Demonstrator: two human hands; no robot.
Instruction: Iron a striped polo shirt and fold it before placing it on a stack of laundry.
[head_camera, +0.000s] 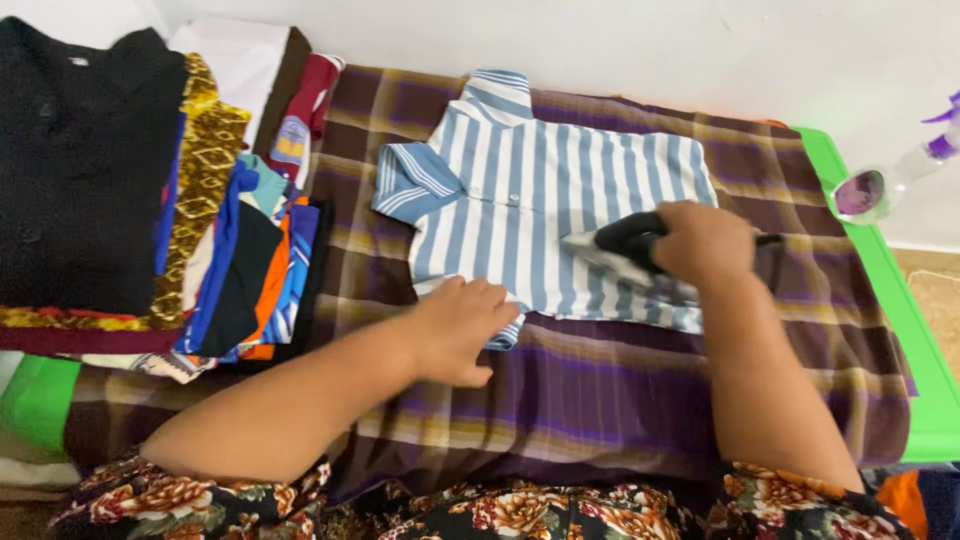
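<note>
striped shirt (540, 200) lies under right grip's (700, 240) iron (630, 262).

- green board (905, 320), seemingly a low table, edge bare at the right
- brown-purple plaid cloth (600, 390) covers most of it
- striped shirt (520, 200) lies flat on the cloth
- clothes stack (150, 200) sits at the left end
- spray bottle (885, 185) just beside the far right edge
</note>
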